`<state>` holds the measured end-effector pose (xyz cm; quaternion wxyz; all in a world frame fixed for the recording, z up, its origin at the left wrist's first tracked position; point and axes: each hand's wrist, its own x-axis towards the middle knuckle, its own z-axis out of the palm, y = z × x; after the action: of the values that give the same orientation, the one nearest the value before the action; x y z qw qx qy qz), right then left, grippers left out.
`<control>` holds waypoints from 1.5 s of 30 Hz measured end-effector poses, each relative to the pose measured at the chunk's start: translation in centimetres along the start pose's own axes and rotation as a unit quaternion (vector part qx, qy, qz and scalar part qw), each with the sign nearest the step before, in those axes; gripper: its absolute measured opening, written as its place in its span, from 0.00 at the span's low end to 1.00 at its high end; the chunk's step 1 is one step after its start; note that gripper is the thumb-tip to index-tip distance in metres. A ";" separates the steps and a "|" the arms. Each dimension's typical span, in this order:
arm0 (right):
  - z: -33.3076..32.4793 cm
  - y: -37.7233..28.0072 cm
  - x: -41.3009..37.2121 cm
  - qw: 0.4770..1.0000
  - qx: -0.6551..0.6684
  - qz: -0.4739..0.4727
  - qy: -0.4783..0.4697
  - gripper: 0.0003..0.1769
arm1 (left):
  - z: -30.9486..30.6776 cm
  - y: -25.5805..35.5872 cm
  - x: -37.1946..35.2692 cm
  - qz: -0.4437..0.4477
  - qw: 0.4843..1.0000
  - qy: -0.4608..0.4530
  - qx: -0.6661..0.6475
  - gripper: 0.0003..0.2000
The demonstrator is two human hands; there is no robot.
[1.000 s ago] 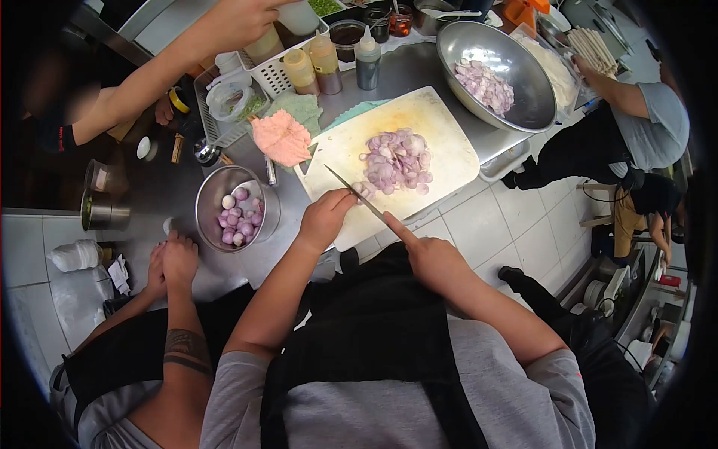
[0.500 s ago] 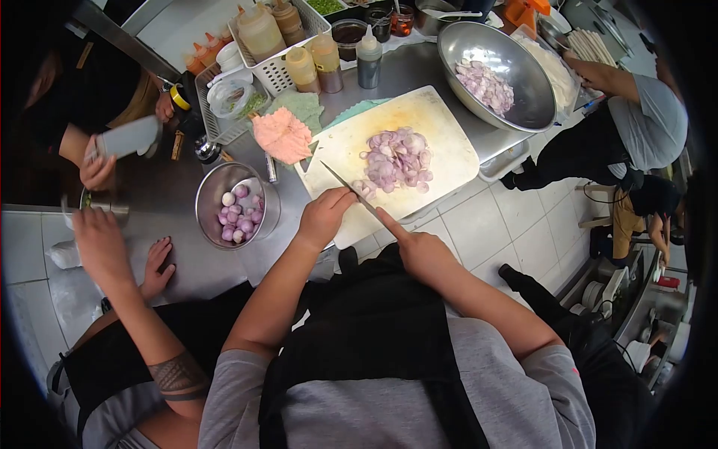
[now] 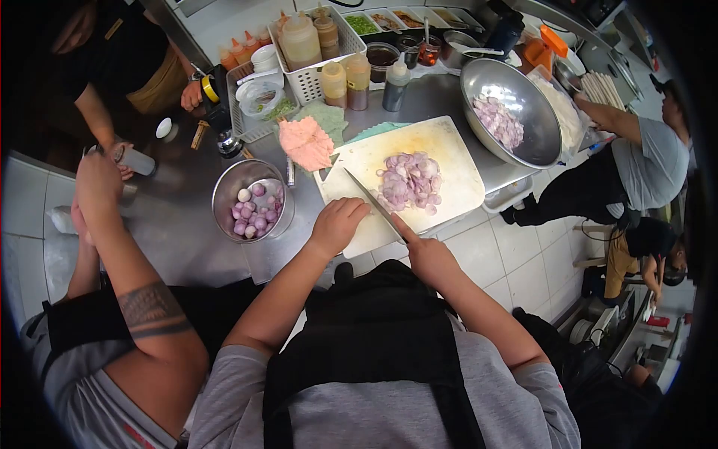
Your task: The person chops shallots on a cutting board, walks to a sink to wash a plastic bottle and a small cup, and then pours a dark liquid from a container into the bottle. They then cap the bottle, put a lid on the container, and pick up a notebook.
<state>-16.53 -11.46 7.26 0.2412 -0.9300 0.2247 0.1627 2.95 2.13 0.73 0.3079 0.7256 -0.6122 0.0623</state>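
Note:
My right hand [image 3: 428,258] is closed round the handle of a knife [image 3: 376,203], its index finger stretched along the blade's back. The blade points up and left over the white cutting board [image 3: 460,165]. My left hand [image 3: 338,224] rests on the board's near left edge, left of the blade, its fingers bent together; whether they hold anything is hidden. A pile of sliced shallots [image 3: 410,181] lies on the board beyond the knife. Whole peeled shallots [image 3: 254,215] sit in a steel pot [image 3: 223,196] to the left.
A large steel bowl [image 3: 542,127] with sliced shallots stands back right. Pink cloth [image 3: 305,142], sauce bottles [image 3: 396,86] and a white basket [image 3: 318,78] are behind the board. A co-worker's tattooed arm [image 3: 153,307] is at left; other people stand far left and right.
The view has shifted, so the board and pot appear further right and lower. The knife has drawn back from the small slices near my left fingers. The co-worker at left has brought both hands together.

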 end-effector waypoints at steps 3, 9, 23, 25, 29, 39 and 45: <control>-0.3 0.3 -1.2 0.999 0.023 0.022 -0.007 0.43 | 0.0 0.4 0.1 -0.034 0.999 -0.008 0.005 0.16; -1.1 1.2 -1.6 0.997 0.062 0.015 0.043 0.43 | -5.3 0.9 2.6 -0.101 0.983 0.151 -0.007 0.20; -2.0 3.4 -1.5 1.000 0.010 0.015 -0.008 0.42 | -11.6 -10.6 -0.6 -0.363 0.871 -0.264 0.200 0.15; -1.8 1.9 -1.8 0.999 0.006 0.000 -0.044 0.42 | -11.5 -10.8 -0.4 -0.367 0.867 -0.278 0.190 0.15; -1.1 0.3 -1.9 0.994 0.040 -0.007 -0.106 0.42 | -13.2 -9.6 1.0 -0.386 0.861 -0.312 0.112 0.11; -1.1 3.6 -0.8 0.998 0.057 0.034 0.003 0.42 | -13.0 -11.0 -0.1 -0.401 0.867 -0.269 0.121 0.13; -1.0 3.3 -1.1 0.997 0.066 0.039 0.007 0.42 | -15.4 -8.8 -0.7 -0.289 0.957 0.016 0.025 0.16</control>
<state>-18.84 -14.20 7.33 0.2939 -0.9037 0.2727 0.1502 15.37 11.31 9.44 0.3041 0.8779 -0.3698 -0.0021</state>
